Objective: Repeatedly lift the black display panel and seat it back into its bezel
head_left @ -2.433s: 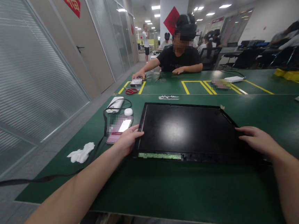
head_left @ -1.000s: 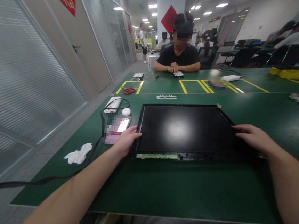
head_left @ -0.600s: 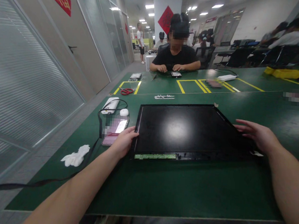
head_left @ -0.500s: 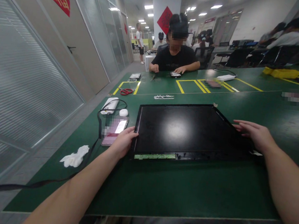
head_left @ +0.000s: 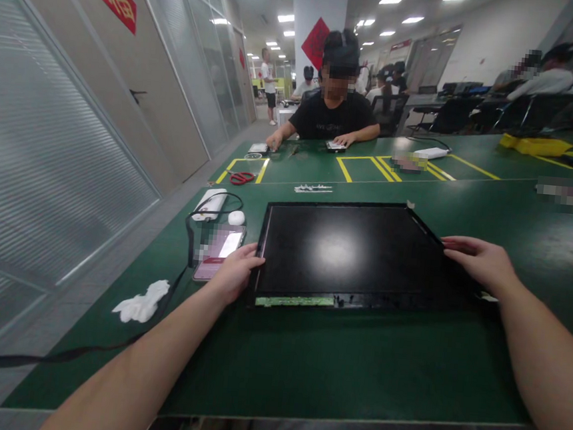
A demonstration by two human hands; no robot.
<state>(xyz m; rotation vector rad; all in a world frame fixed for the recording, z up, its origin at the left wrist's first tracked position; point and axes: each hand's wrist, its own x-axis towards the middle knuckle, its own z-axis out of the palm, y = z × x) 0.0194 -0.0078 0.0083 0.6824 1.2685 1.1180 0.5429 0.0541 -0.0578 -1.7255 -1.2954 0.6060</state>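
Green surface (head_left: 343, 374) took up most of the lower view. Person opposite (head_left: 332, 117) sat at its far side, black shirt, dark headgear. Screen (head_left: 348, 250) — black, face up — was mid-surface between the two hands; couldn't tell if it lay fully flat or slightly raised. Left hand (head_left: 235, 272) gripped its left edge, thumb over the frame, other fingers partly hidden. Right hand (head_left: 480, 262) pinched the right edge between thumb and fingers. Phone (head_left: 219, 254) lay just left of the left hand, partly blurred out. White box (head_left: 210, 204) sat beyond the phone. Crumpled tissue (head_left: 142, 301) lay near the surface's left edge — well apart from the screen. Red-handled scissors (head_left: 242, 178) were past the box. Green circuit strip (head_left: 293, 301) ran along the screen's near edge, left part. Round white case (head_left: 237, 218) sat just past the phone.
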